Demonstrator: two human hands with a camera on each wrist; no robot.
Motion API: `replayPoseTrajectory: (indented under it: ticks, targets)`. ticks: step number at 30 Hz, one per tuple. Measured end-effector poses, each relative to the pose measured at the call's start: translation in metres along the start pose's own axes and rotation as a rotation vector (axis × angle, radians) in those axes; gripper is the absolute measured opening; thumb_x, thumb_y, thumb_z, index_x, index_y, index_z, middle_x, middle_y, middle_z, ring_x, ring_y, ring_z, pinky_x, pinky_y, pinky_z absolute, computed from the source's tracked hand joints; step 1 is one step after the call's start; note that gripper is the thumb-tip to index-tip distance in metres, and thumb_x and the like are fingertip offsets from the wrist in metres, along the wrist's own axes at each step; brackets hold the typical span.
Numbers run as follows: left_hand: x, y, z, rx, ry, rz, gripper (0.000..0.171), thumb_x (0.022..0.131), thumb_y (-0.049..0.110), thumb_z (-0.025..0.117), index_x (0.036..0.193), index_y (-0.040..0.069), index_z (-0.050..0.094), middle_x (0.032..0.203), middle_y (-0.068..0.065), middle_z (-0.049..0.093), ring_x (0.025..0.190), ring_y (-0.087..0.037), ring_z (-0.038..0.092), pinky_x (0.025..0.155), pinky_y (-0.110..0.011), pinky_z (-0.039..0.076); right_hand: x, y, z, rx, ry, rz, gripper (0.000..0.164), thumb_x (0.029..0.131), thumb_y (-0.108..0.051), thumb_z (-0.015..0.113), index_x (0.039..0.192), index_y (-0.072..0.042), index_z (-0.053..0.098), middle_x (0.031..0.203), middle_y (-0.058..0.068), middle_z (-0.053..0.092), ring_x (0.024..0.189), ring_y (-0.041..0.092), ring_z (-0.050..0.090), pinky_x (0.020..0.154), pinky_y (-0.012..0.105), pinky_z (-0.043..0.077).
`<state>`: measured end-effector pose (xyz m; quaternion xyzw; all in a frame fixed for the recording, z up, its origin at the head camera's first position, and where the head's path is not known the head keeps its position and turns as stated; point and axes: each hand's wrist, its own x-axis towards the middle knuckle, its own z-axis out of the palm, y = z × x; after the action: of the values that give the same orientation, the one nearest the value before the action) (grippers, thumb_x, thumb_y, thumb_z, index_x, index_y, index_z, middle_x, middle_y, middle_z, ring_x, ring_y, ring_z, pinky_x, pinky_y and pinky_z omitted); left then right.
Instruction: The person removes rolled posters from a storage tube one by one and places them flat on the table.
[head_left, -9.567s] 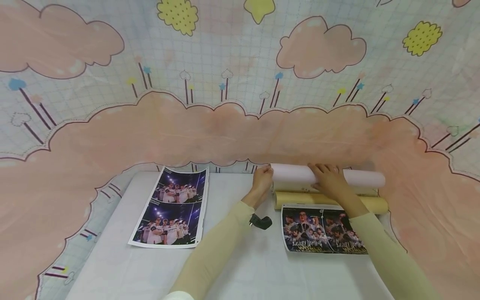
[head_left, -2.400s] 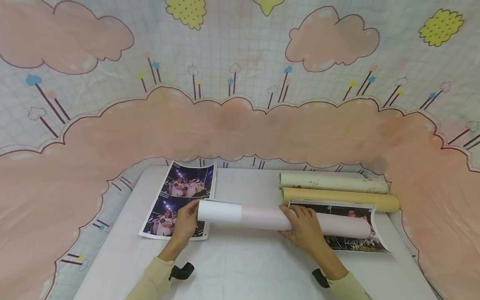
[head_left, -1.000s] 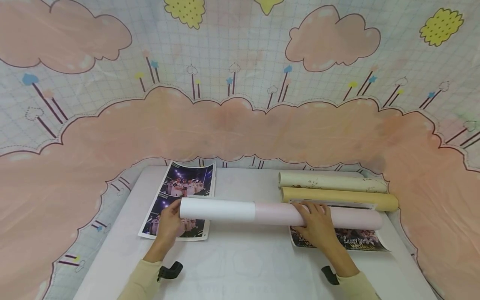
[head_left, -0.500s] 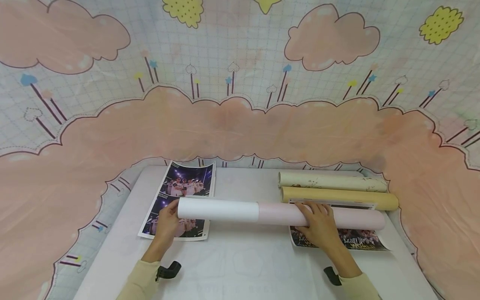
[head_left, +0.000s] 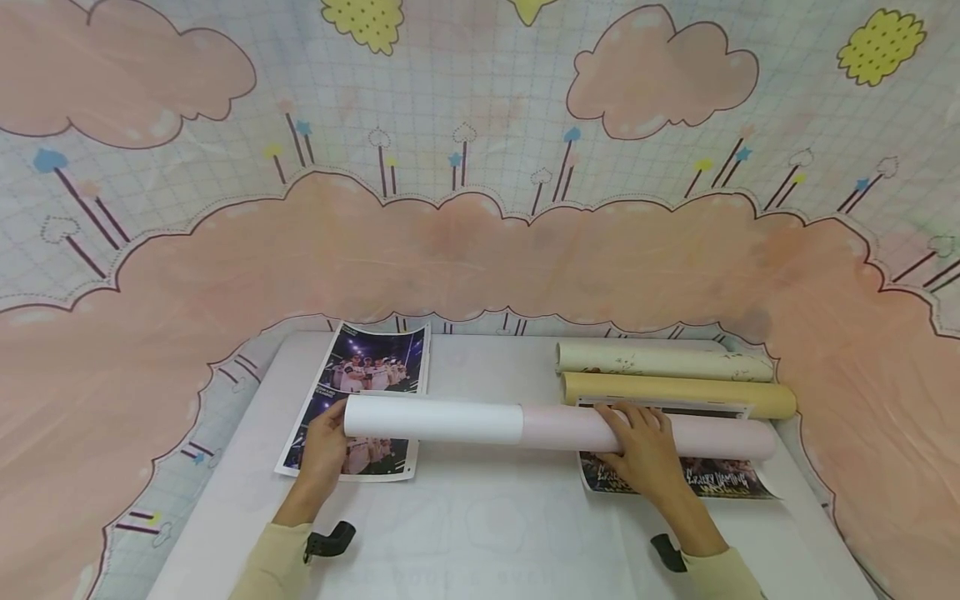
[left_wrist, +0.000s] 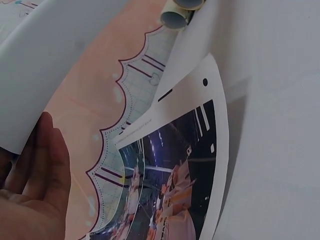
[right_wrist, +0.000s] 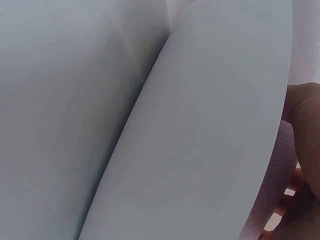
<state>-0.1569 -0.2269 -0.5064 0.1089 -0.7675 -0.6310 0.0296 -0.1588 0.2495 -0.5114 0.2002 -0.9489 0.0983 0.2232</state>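
Note:
A long pale roll lies crosswise before me, with a white rolled sheet (head_left: 435,419) at its left and a pink roll (head_left: 720,437) at its right. The white part comes out of the pink part's left end. My left hand (head_left: 324,446) grips the white sheet's left end, its fingers also seen beneath the edge in the left wrist view. My right hand (head_left: 643,450) holds the pink roll round its middle, thumb toward me. In the right wrist view the white sheet (right_wrist: 200,130) fills most of the picture, and the right hand's fingers (right_wrist: 295,185) touch the pink textured surface.
A photo poster (head_left: 382,362) lies at the left, partly under the white sheet. At right, a dark poster (head_left: 705,479) lies beneath the pink roll. Behind it rest a yellow roll (head_left: 675,394) and a cream patterned roll (head_left: 667,362). A printed curtain (head_left: 480,258) hangs behind the table.
The roll has come from the table's back to the middle. Lately my left hand has moved left with the white sheet, so more of it shows outside the pink roll; my right hand shifted slightly right.

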Motion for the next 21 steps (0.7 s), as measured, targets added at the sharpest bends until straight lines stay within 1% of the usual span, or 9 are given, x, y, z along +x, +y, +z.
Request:
replayPoseTrajectory:
  ticks: [5, 8, 10, 11, 12, 15, 17, 19, 21]
  targets:
    - [0.001, 0.001, -0.005, -0.032, -0.014, -0.029, 0.046, 0.105, 0.011, 0.039, 0.150, 0.000, 0.035, 0.149, -0.021, 0.045, 0.121, -0.016, 0.052, 0.088, -0.016, 0.048, -0.001, 0.003, -0.001, -0.003, 0.006, 0.005, 0.084, 0.059, -0.027, 0.094, 0.135, -0.020, 0.057, 0.125, 0.015, 0.061, 0.116, 0.039, 0.056, 0.103, 0.062, 0.033]
    - [0.002, 0.002, -0.009, -0.030, -0.021, -0.038, 0.048, 0.105, 0.011, 0.039, 0.151, 0.000, 0.032, 0.149, -0.021, 0.044, 0.122, -0.019, 0.051, 0.090, -0.020, 0.048, 0.000, 0.005, -0.002, -0.012, 0.014, 0.003, 0.085, 0.058, -0.026, 0.095, 0.134, -0.019, 0.057, 0.124, 0.016, 0.061, 0.115, 0.039, 0.056, 0.102, 0.062, 0.034]
    - [0.003, 0.001, -0.013, -0.028, -0.022, -0.034, 0.049, 0.104, 0.010, 0.040, 0.152, 0.001, 0.032, 0.148, -0.022, 0.045, 0.117, -0.017, 0.053, 0.089, -0.024, 0.050, 0.000, 0.007, -0.002, -0.016, 0.017, 0.000, 0.086, 0.058, -0.025, 0.095, 0.135, -0.019, 0.057, 0.123, 0.016, 0.062, 0.115, 0.040, 0.056, 0.102, 0.062, 0.033]
    - [0.003, 0.000, -0.014, -0.021, -0.019, -0.028, 0.049, 0.104, 0.009, 0.041, 0.151, 0.001, 0.033, 0.146, -0.022, 0.047, 0.112, -0.014, 0.055, 0.087, -0.026, 0.050, 0.000, 0.008, -0.002, -0.019, 0.020, 0.000, 0.086, 0.057, -0.025, 0.095, 0.134, -0.018, 0.057, 0.123, 0.016, 0.062, 0.114, 0.040, 0.056, 0.102, 0.062, 0.034]
    - [0.004, 0.000, -0.016, -0.013, -0.011, -0.025, 0.049, 0.102, 0.006, 0.042, 0.151, 0.001, 0.034, 0.144, -0.022, 0.049, 0.106, -0.012, 0.056, 0.083, -0.027, 0.051, 0.001, 0.009, -0.002, -0.021, 0.023, 0.001, 0.086, 0.057, -0.025, 0.095, 0.134, -0.018, 0.057, 0.123, 0.016, 0.062, 0.114, 0.040, 0.056, 0.102, 0.062, 0.034]
    - [0.005, 0.000, -0.021, -0.011, 0.007, -0.010, 0.049, 0.101, 0.004, 0.042, 0.150, 0.001, 0.036, 0.142, -0.022, 0.051, 0.097, -0.002, 0.056, 0.081, -0.033, 0.053, 0.001, 0.012, -0.003, -0.023, 0.032, 0.001, 0.086, 0.056, -0.023, 0.095, 0.134, -0.017, 0.058, 0.123, 0.016, 0.061, 0.114, 0.039, 0.057, 0.101, 0.061, 0.034]
    - [0.003, -0.001, -0.024, -0.002, 0.013, -0.005, 0.048, 0.102, 0.005, 0.041, 0.150, 0.001, 0.036, 0.142, -0.022, 0.050, 0.095, 0.001, 0.056, 0.082, -0.033, 0.053, 0.000, 0.013, -0.003, -0.020, 0.034, 0.006, 0.086, 0.056, -0.021, 0.095, 0.133, -0.018, 0.058, 0.123, 0.015, 0.061, 0.113, 0.039, 0.057, 0.100, 0.062, 0.034]
    - [0.001, -0.004, -0.028, 0.003, 0.015, -0.003, 0.048, 0.104, 0.010, 0.039, 0.151, 0.000, 0.034, 0.143, -0.021, 0.049, 0.098, 0.002, 0.056, 0.085, -0.034, 0.053, -0.002, 0.015, -0.003, -0.017, 0.031, 0.007, 0.086, 0.056, -0.020, 0.095, 0.134, -0.019, 0.058, 0.123, 0.015, 0.061, 0.113, 0.039, 0.057, 0.100, 0.061, 0.034]
    - [-0.001, -0.009, -0.031, 0.002, 0.013, -0.002, 0.048, 0.104, 0.011, 0.038, 0.151, 0.000, 0.032, 0.143, -0.021, 0.048, 0.101, -0.001, 0.054, 0.084, -0.030, 0.052, -0.004, 0.016, -0.003, -0.019, 0.029, 0.012, 0.086, 0.056, -0.021, 0.095, 0.133, -0.019, 0.058, 0.123, 0.015, 0.061, 0.113, 0.038, 0.057, 0.100, 0.062, 0.034]
